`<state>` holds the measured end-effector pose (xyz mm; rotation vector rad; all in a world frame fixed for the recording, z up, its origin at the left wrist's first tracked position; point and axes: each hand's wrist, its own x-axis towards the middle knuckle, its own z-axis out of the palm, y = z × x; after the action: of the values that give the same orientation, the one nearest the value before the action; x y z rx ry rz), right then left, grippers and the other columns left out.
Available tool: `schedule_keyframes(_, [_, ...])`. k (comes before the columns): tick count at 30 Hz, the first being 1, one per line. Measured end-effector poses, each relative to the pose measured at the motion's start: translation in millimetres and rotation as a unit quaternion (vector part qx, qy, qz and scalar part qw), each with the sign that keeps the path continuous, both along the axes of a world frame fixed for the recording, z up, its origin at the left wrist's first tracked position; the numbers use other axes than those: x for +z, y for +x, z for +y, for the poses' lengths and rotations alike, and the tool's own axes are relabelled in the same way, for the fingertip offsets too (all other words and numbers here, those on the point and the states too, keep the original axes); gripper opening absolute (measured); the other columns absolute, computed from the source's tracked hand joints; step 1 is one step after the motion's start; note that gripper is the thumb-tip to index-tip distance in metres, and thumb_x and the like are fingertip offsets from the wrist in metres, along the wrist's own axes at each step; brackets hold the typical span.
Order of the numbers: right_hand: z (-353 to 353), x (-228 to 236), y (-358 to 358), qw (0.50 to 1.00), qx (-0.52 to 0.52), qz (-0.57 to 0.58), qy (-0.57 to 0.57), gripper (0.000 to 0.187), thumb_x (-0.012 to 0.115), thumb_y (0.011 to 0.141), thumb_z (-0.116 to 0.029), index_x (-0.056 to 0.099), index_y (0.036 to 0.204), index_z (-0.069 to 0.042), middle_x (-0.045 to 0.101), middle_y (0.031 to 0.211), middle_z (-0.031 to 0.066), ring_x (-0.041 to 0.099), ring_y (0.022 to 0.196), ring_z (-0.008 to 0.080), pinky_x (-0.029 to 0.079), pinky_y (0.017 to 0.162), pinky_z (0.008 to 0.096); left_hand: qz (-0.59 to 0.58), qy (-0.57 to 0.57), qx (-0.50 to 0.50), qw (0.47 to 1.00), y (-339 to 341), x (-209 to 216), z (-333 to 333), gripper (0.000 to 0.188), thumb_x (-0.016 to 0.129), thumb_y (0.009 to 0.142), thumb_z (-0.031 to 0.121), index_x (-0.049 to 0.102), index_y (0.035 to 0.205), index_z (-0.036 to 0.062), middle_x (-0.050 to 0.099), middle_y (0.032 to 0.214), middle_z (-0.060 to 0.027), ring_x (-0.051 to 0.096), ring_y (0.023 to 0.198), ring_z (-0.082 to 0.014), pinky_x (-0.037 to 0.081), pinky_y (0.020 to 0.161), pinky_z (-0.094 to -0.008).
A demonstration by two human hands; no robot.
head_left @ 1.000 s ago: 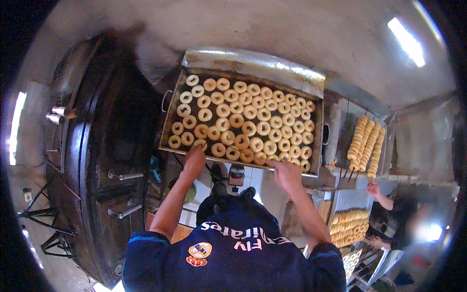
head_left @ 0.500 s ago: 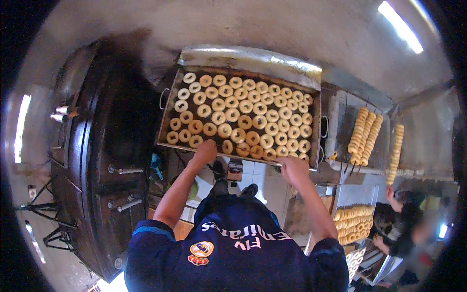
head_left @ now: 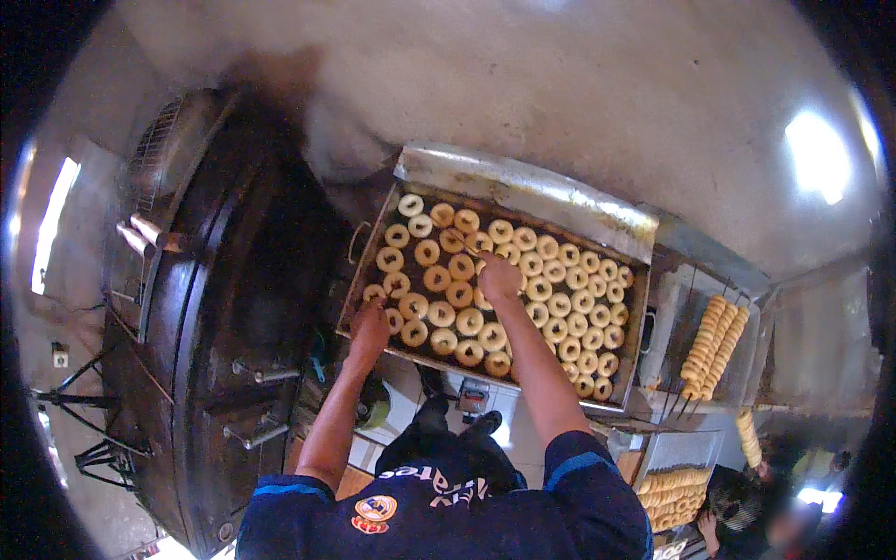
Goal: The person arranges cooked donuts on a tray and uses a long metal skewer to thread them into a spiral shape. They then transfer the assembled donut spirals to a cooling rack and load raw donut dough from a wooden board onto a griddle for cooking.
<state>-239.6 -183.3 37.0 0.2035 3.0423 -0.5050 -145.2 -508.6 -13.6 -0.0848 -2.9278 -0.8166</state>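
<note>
Golden-brown dough rings, round, holed; far-left two paler

Left grip over pan, right grip with stick, dough rings

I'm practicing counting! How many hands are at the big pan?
2: the left hand at the near left corner of the pan, the right hand over its middle. No others show there.

Golden rings, silvery pan, navy shirt
</note>
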Motion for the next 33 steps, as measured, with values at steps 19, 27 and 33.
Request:
schedule_keyframes(19, [-9,94,70,1.0,-0.017,0.014,-0.015,0.039,0.063,0.091,-0.013,0.075,0.125,-0.028,0.075,0.091,0.0149,0.074,0.085,0.0353,0.059,0.072,0.0478,-0.077,-0.056,-0.016,0.995,-185,-15,19,0.031,0.057,0.099,0.013,0.065,0.123,-0.0058,0.07,0.111,-0.0287,0.071,0.1,-0.0447,0.059,0.089,-0.0518])
schedule_keyframes(27, [21,45,108,0.998,-0.05,-0.026,-0.003,0.038,0.062,0.092,-0.012,0.076,0.124,-0.027,0.076,0.097,0.0144,0.073,0.082,0.0357,0.059,0.072,0.0486,-0.032,-0.001,-0.05,0.998,-174,13,22,0.03,0.055,0.099,0.01,0.064,0.123,-0.005,0.068,0.117,-0.0303,0.07,0.103,-0.0432,0.058,0.088,-0.0527])
schedule_keyframes(33, [-8,39,70,0.999,-0.014,0.034,-0.01,0.034,0.063,0.092,-0.017,0.076,0.12,-0.028,0.077,0.096,0.0132,0.074,0.083,0.0355,0.059,0.071,0.0493,-0.114,-0.068,-0.026,0.991,-205,-6,33,0.028,0.058,0.096,0.01,0.066,0.119,-0.0051,0.067,0.118,-0.0281,0.07,0.102,-0.0422,0.059,0.085,-0.0529])
